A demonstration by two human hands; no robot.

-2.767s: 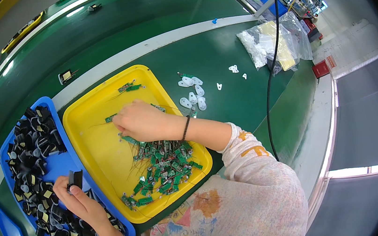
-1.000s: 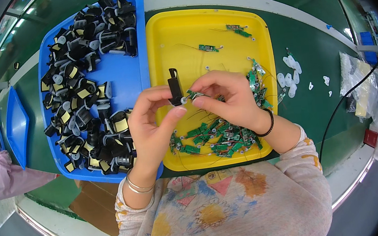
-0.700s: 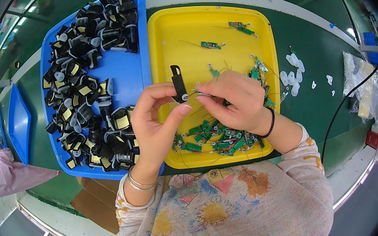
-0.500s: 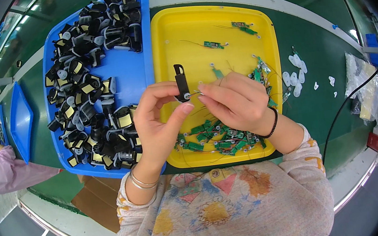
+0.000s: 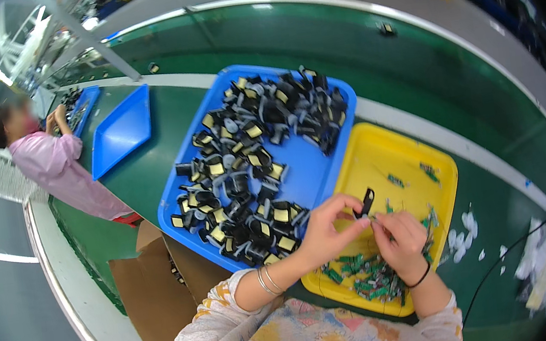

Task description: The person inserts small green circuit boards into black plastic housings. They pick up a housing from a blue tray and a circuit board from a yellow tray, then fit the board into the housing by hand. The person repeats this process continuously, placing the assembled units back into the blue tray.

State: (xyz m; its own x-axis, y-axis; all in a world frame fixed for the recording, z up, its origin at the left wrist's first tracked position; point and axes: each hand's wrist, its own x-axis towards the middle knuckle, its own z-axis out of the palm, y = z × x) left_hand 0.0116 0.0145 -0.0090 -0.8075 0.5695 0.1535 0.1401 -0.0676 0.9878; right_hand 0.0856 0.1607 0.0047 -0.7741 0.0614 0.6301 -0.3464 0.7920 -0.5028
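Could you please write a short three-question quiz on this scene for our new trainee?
1. True or false: the left hand grips a black part.
2. Which colour is the tray that holds the green circuit boards? A) blue B) yellow C) red
3. Fill in: as the wearer sees it, loose white pieces lie to the ____ of that tray.

Key: 1. True. 2. B. 3. right.
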